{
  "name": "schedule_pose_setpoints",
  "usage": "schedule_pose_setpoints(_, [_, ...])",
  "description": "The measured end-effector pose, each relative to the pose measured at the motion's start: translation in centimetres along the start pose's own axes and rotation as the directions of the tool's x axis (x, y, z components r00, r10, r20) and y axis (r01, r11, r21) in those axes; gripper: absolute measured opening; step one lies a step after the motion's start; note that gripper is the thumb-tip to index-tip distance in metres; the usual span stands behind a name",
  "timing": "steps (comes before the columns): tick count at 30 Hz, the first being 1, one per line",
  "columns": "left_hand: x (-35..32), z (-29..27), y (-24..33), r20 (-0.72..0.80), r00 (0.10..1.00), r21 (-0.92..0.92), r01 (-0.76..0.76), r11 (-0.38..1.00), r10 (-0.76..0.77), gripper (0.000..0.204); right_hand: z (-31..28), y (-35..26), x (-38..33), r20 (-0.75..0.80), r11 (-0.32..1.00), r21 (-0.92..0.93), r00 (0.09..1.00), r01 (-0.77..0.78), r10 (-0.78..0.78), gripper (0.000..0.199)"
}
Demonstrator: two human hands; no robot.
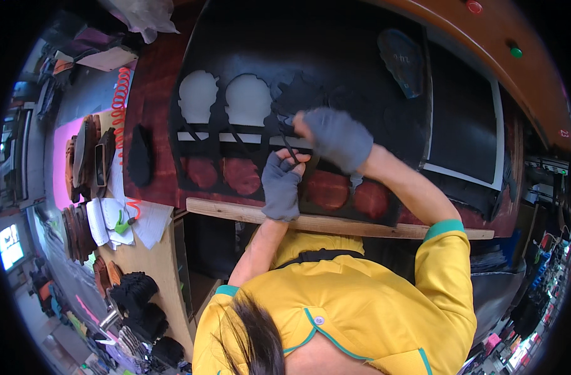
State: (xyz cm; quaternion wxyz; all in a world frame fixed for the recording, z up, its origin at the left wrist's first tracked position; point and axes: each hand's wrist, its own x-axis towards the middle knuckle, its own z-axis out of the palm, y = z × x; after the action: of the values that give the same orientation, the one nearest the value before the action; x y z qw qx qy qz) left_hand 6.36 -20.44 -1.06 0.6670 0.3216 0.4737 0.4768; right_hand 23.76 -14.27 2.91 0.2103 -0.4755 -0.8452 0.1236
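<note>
My left hand (280,186), in a grey fingerless glove, pinches a narrow strip of a black sheet (201,147) near the table's front edge. The sheet is full of rounded cut-outs, some showing white below and others dark red. Just above and to the right, my right hand (339,137), gloved the same way, is blurred with its fingers curled in beside the strip. What its fingers hold is hidden. Beyond both hands lies a loose, jagged black piece (298,92) on the sheet. A sole-shaped cutting die (401,62) rests at the far right of the black surface.
A wooden rail (229,210) runs along the front edge. At left are a black sole-shaped piece (140,155), a red coiled hose (120,94), stacked brown soles (85,159) and papers (149,222). An orange machine beam (492,37) with a green button crosses the upper right.
</note>
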Motion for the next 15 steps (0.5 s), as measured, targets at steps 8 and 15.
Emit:
schedule_pose_setpoints(8, [-4.0,1.6,-0.2,-0.054,0.884,0.47,-0.387,0.793,0.464,0.039,-7.8,10.8,3.1,-0.502,0.685,0.489,0.468,-0.54,0.728,0.021])
schedule_pose_setpoints(15, [-3.3,6.7,-3.0,0.166,0.976,-0.123,0.162,0.979,-0.141,0.044,-7.4,5.3,-7.3,-0.455,0.957,-0.1,0.843,0.272,-0.287,0.022])
